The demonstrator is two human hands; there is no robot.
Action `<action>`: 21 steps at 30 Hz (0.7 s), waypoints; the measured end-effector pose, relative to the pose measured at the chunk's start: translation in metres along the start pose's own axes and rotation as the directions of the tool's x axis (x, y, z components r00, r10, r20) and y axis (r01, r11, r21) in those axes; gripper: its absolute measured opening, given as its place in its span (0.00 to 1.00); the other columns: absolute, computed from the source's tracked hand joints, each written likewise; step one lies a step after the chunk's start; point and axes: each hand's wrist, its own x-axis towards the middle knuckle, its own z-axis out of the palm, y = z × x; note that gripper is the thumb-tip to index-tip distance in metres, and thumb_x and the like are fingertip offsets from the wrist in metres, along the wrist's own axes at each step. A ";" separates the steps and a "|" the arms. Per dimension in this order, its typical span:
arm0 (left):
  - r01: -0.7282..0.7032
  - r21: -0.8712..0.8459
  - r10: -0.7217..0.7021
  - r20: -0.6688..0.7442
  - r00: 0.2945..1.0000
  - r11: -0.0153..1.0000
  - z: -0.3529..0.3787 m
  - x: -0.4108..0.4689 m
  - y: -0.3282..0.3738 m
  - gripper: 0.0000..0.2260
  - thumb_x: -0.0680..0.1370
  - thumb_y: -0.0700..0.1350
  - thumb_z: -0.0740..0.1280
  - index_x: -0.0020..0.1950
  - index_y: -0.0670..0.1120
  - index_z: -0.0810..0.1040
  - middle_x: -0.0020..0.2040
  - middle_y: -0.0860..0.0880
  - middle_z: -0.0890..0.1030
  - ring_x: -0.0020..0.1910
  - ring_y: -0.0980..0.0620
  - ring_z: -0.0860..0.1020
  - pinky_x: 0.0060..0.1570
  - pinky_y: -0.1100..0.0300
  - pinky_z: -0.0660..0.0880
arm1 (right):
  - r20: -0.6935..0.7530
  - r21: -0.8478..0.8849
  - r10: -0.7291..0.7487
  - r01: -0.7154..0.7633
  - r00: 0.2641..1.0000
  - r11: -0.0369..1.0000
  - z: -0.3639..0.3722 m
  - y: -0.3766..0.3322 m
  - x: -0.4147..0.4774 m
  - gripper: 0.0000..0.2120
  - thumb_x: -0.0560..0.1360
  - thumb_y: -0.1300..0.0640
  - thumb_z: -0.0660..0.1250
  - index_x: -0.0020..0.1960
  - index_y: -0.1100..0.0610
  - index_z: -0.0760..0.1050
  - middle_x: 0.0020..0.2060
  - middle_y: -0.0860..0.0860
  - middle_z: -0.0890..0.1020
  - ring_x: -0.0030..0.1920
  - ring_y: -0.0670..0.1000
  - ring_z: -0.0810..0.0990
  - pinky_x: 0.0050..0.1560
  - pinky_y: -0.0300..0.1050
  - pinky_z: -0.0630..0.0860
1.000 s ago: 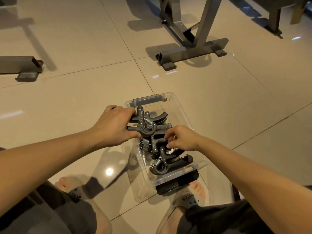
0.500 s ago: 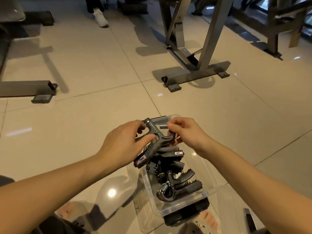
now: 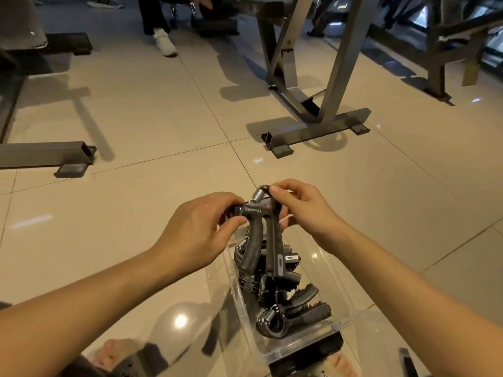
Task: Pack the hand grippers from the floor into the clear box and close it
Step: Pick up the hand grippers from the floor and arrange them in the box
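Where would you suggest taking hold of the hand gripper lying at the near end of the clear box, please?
Probably by its two ribbed handles, coming down from above. That hand gripper lies on top of the pile in the clear box, handles pointing right and uncovered, while its spring end sits close to the near wall.

Far end of clear box (image 3: 299,345) hidden bhd hand gripper (image 3: 251,246).

Left hand (image 3: 200,229), right hand (image 3: 300,210): fingers (image 3: 283,188) curled.
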 end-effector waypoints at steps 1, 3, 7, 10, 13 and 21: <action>0.010 0.046 -0.009 -0.038 0.999 0.999 -0.002 0.001 -0.001 0.06 0.80 0.52 0.67 0.55 0.53 0.79 0.39 0.60 0.77 0.37 0.58 0.74 0.38 0.56 0.74 | 0.017 0.054 0.043 -0.044 0.999 0.998 0.002 -0.001 0.000 0.14 0.80 0.51 0.67 0.61 0.59 0.77 0.40 0.54 0.83 0.35 0.51 0.82 0.38 0.48 0.80; 0.071 0.116 -0.060 -0.092 0.994 0.991 -0.004 0.003 -0.006 0.07 0.80 0.52 0.67 0.54 0.51 0.80 0.38 0.59 0.76 0.35 0.55 0.75 0.36 0.54 0.74 | 0.061 0.017 0.098 -0.100 0.993 0.995 0.005 0.001 -0.001 0.20 0.77 0.47 0.71 0.64 0.55 0.74 0.44 0.52 0.85 0.40 0.50 0.85 0.45 0.50 0.82; 0.151 0.181 -0.134 -0.099 0.986 0.972 0.000 0.004 -0.015 0.10 0.80 0.56 0.66 0.52 0.51 0.80 0.37 0.55 0.79 0.37 0.48 0.78 0.37 0.51 0.75 | 0.119 -0.240 0.112 -0.081 0.987 0.967 0.022 0.008 -0.004 0.29 0.70 0.46 0.78 0.67 0.51 0.72 0.51 0.49 0.84 0.49 0.48 0.86 0.54 0.51 0.83; 0.146 0.143 -0.140 -0.050 0.989 0.979 0.005 0.004 -0.016 0.10 0.79 0.57 0.66 0.52 0.51 0.78 0.36 0.57 0.77 0.36 0.53 0.76 0.37 0.53 0.73 | 0.129 -0.202 0.172 -0.144 0.977 0.969 0.018 0.005 -0.002 0.24 0.71 0.54 0.78 0.64 0.53 0.74 0.49 0.53 0.85 0.45 0.52 0.87 0.53 0.55 0.83; 0.085 0.021 -0.085 -0.015 0.996 0.996 0.006 0.005 -0.015 0.09 0.79 0.54 0.68 0.57 0.53 0.77 0.41 0.60 0.76 0.39 0.61 0.75 0.40 0.59 0.71 | 0.159 -0.157 0.228 -0.203 0.961 0.967 0.007 -0.001 -0.003 0.18 0.72 0.57 0.74 0.61 0.56 0.79 0.51 0.62 0.85 0.47 0.58 0.86 0.53 0.55 0.82; 0.111 -0.134 -0.101 0.074 0.992 0.985 0.001 0.013 -0.015 0.05 0.80 0.54 0.67 0.51 0.54 0.75 0.48 0.59 0.82 0.47 0.63 0.79 0.48 0.55 0.75 | 0.333 -0.054 0.351 -0.354 0.875 0.934 -0.010 -0.011 -0.001 0.18 0.79 0.55 0.64 0.63 0.65 0.78 0.54 0.64 0.84 0.55 0.62 0.85 0.50 0.51 0.83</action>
